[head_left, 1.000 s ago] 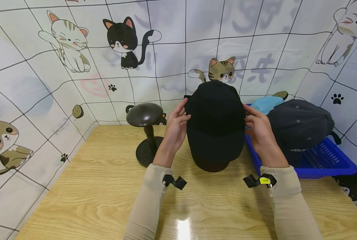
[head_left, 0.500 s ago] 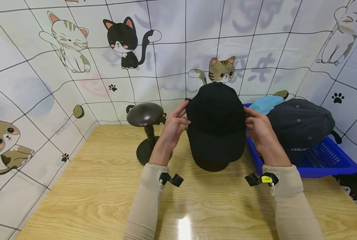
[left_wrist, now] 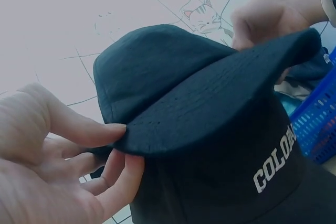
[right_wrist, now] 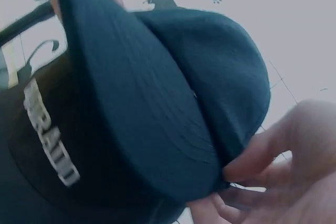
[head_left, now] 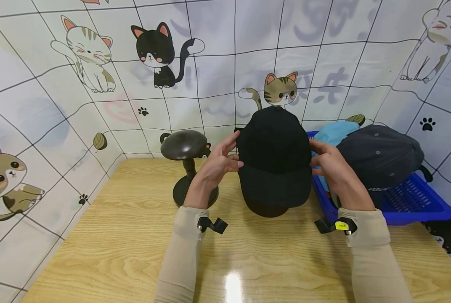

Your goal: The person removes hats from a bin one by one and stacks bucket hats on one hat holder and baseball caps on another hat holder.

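Observation:
A black baseball cap (head_left: 274, 143) stands upright in the middle, its brim toward me. My left hand (head_left: 218, 162) pinches one side of the brim, thumb (left_wrist: 105, 134) on top and fingers below in the left wrist view. On the opposite side my right hand (head_left: 331, 162) pinches the brim near where it meets the crown, thumb (right_wrist: 247, 166) above. Under the brim, a dark surface bears white lettering (left_wrist: 273, 158). Below the brim in the head view, a dark rounded edge (head_left: 267, 210) shows at the table; what supports the cap is hidden.
Left of the cap stands a black hat stand (head_left: 185, 145) with a domed top and round base. A blue plastic basket (head_left: 418, 216) sits to the right, holding a dark grey cap (head_left: 380, 155) and a light blue cap (head_left: 335, 130). A cat-patterned wall covering (head_left: 218, 75) rises behind the wooden table (head_left: 134, 244).
The black cap has lowered slightly. My left hand has slid down along its side, its wrist shifting left; my right wrist has shifted a little right.

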The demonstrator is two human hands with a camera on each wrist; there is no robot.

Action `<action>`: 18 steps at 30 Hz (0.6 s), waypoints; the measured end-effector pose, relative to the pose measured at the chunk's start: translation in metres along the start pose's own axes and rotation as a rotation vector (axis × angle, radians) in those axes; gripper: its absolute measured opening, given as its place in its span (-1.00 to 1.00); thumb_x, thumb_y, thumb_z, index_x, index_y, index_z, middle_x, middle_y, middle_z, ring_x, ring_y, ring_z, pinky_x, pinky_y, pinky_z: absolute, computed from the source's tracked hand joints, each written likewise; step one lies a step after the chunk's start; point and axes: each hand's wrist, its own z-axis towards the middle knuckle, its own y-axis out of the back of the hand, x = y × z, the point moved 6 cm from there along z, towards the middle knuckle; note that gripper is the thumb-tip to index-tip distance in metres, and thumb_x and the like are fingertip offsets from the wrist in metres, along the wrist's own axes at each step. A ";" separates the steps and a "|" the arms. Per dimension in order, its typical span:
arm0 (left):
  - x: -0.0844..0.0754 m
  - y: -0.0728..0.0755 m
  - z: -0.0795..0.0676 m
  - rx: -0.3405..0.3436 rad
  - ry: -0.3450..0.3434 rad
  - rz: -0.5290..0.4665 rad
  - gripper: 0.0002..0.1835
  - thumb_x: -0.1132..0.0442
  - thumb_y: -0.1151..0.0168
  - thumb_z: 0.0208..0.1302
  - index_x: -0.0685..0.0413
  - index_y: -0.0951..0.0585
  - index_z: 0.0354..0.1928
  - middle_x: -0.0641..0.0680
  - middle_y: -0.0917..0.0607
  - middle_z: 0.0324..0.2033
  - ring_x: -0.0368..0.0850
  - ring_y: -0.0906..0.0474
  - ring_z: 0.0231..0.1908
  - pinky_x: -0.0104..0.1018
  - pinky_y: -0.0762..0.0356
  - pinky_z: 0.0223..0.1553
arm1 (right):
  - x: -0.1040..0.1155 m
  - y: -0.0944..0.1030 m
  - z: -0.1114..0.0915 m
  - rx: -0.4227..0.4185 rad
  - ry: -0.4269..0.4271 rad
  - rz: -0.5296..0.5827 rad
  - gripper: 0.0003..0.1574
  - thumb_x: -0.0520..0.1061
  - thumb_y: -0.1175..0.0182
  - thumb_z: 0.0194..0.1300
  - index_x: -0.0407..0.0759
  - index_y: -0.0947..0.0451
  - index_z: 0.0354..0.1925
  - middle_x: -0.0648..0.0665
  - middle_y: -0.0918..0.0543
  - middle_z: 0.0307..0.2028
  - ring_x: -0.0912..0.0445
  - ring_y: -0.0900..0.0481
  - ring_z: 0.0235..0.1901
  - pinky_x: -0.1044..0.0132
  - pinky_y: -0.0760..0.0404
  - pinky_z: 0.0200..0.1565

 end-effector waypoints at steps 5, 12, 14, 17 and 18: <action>0.002 0.000 -0.001 0.029 0.013 0.017 0.05 0.62 -0.20 0.26 -0.34 -0.07 0.65 0.01 -0.06 0.65 -0.18 -0.46 -0.36 -0.32 -0.60 -0.17 | 0.002 0.003 -0.005 0.097 0.086 -0.128 -0.07 -0.31 0.08 0.54 -0.14 0.25 0.67 -0.31 0.13 0.65 -0.08 -0.46 0.32 0.36 -0.61 0.07; 0.004 0.000 -0.001 0.042 0.019 0.004 0.06 0.62 -0.19 0.25 -0.34 -0.06 0.65 0.00 -0.04 0.65 -0.15 -0.25 -0.54 -0.33 -0.64 -0.26 | 0.003 0.006 -0.008 0.196 0.138 -0.181 0.05 -0.25 -0.08 0.47 -0.21 0.30 0.67 -0.38 0.15 0.64 -0.29 -0.37 0.40 0.43 -0.64 -0.04; 0.004 -0.001 -0.002 0.045 0.019 0.000 0.06 0.62 -0.19 0.25 -0.35 -0.06 0.65 0.00 -0.04 0.65 -0.12 -0.21 -0.55 -0.34 -0.67 -0.28 | 0.003 0.006 -0.010 0.220 0.142 -0.175 0.10 -0.23 -0.12 0.47 -0.22 0.34 0.66 -0.38 0.18 0.64 -0.43 -0.22 0.47 0.42 -0.66 -0.04; 0.004 -0.001 -0.002 0.049 0.018 0.001 0.06 0.61 -0.19 0.25 -0.34 -0.05 0.65 0.01 -0.03 0.66 -0.09 -0.16 -0.56 -0.34 -0.68 -0.28 | 0.004 0.008 -0.011 0.233 0.141 -0.158 0.13 -0.22 -0.15 0.47 -0.23 0.36 0.66 -0.38 0.20 0.64 -0.48 -0.07 0.52 0.41 -0.68 -0.05; 0.004 -0.001 -0.003 0.050 0.018 0.002 0.06 0.61 -0.19 0.26 -0.34 -0.05 0.65 0.01 -0.02 0.66 -0.10 -0.17 -0.56 -0.34 -0.68 -0.28 | 0.003 0.008 -0.011 0.233 0.140 -0.157 0.14 -0.21 -0.15 0.46 -0.23 0.36 0.66 -0.38 0.20 0.64 -0.48 -0.06 0.52 0.41 -0.68 -0.05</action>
